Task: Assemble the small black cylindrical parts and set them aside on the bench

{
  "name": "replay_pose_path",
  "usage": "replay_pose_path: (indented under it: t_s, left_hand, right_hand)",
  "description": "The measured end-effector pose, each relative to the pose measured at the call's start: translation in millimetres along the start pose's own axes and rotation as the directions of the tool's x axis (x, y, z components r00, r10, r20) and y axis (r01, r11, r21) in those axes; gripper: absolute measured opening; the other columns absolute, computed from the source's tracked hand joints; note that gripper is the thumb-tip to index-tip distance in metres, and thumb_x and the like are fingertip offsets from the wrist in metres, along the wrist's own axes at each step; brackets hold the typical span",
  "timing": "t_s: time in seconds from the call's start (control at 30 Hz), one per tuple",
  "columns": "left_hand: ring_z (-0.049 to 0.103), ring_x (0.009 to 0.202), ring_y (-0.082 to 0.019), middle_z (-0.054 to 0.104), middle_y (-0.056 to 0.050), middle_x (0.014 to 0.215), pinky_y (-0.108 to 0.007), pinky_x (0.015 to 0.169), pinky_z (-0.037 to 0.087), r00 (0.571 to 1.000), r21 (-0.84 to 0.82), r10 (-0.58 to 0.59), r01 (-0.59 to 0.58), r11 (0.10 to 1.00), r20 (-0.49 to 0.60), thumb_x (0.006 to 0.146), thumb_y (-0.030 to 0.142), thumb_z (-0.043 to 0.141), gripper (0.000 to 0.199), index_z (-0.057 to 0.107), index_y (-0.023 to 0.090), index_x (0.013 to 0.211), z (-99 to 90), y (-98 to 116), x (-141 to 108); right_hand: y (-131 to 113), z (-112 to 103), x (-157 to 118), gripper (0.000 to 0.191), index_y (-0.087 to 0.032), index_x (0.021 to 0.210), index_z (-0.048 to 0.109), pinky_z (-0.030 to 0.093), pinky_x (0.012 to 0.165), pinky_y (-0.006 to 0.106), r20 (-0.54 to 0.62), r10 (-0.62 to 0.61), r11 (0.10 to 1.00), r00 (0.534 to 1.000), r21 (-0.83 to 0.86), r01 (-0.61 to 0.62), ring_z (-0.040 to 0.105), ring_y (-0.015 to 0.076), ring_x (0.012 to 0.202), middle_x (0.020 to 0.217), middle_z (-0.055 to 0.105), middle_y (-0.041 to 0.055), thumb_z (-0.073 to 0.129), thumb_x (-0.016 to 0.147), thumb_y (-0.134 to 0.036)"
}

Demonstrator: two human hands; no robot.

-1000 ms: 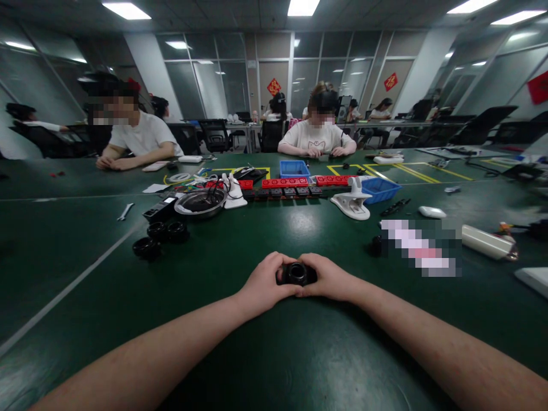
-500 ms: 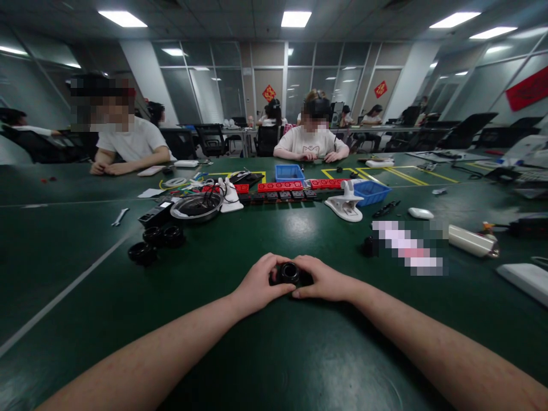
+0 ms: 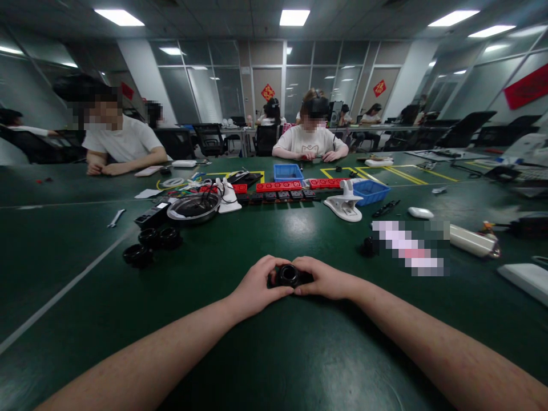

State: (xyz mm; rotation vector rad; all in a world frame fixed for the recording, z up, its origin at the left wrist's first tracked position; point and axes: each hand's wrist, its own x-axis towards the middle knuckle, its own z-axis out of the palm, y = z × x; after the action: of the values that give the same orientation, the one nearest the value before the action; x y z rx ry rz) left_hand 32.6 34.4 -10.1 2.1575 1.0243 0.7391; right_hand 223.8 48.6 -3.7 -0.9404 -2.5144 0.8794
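Between my two hands stands a black round part [image 3: 288,275] with a hole in its middle, near the centre of the head view. My left hand [image 3: 260,283] curves around its left side, fingertips at the back and thumb along the front. On the other side, my right hand [image 3: 323,277] wraps the part the same way, and the two thumbs nearly meet in front. The fingers partly cover its sides. Farther left, several similar black round parts [image 3: 137,254] sit together on the green table [image 3: 240,365].
A white clip-like stand [image 3: 346,206], blue bins [image 3: 371,193] and red power strips [image 3: 279,186] lie beyond my hands. A round tray [image 3: 194,212] with cables is at left. Another small black part [image 3: 368,246] and a cream cylinder [image 3: 473,240] are at right. Two co-workers sit opposite.
My hands stay around the black round part with hardly any movement. The view has turned slightly, so things at the left appear a little farther left. The left co-worker's head has shifted left.
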Motion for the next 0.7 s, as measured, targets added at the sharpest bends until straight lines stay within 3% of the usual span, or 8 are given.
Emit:
replay_pose_path:
  t_s: [0.2, 0.43, 0.57, 0.7]
  left_hand:
    - [0.045, 0.067, -0.013, 0.047, 0.0, 0.082, -0.022, 0.059, 0.037, 1.0, 0.002, -0.004, 0.004, 1.0, 0.005, 0.067, 0.026, 0.063, 0.037, 0.051, 0.021, 0.101, -0.9, 1, 0]
    - [0.043, 0.06, -0.011, 0.043, 0.002, 0.074, -0.02, 0.052, 0.034, 0.999, 0.011, -0.035, 0.036, 0.999, -0.013, 0.064, 0.03, 0.066, 0.037, 0.054, 0.021, 0.098, -0.2, 3, 0]
    - [0.042, 0.057, -0.011, 0.044, 0.003, 0.073, -0.021, 0.051, 0.034, 0.986, 0.076, -0.115, 0.124, 0.989, -0.117, 0.062, 0.03, 0.066, 0.034, 0.053, 0.019, 0.091, 4.8, 9, -2]
    - [0.046, 0.067, -0.014, 0.047, 0.001, 0.081, -0.024, 0.057, 0.037, 0.969, 0.11, -0.132, 0.157, 0.981, -0.208, 0.061, 0.032, 0.066, 0.032, 0.052, 0.019, 0.086, 10.0, 10, -2]
  right_hand:
    - [1, 1, 0, 0.027, -0.015, 0.091, 0.056, 0.037, 0.071, 0.027, -0.013, 0.027, 1.0, 1.0, 0.014, -0.027, 0.048, 0.0163, 0.079, 0.085, 0.054, 0.0024, 0.063, 0.068, -0.025]
    - [0, 7, 0, 0.029, -0.015, 0.076, 0.051, 0.034, 0.054, 0.021, -0.081, 0.14, 0.99, 0.987, -0.021, -0.143, 0.046, 0.0121, 0.064, 0.071, 0.049, -0.0017, 0.067, 0.06, -0.034]
    - [-6, 16, 2, 0.032, -0.017, 0.07, 0.046, 0.031, 0.05, 0.021, -0.2, 0.197, 0.951, 0.96, -0.201, -0.237, 0.045, 0.0129, 0.062, 0.068, 0.05, -0.001, 0.066, 0.058, -0.039]
    - [-15, 27, 6, 0.031, -0.017, 0.07, 0.046, 0.031, 0.053, 0.025, -0.328, 0.234, 0.841, 0.915, -0.404, -0.36, 0.047, 0.0163, 0.063, 0.068, 0.052, 0.0025, 0.062, 0.061, -0.042]
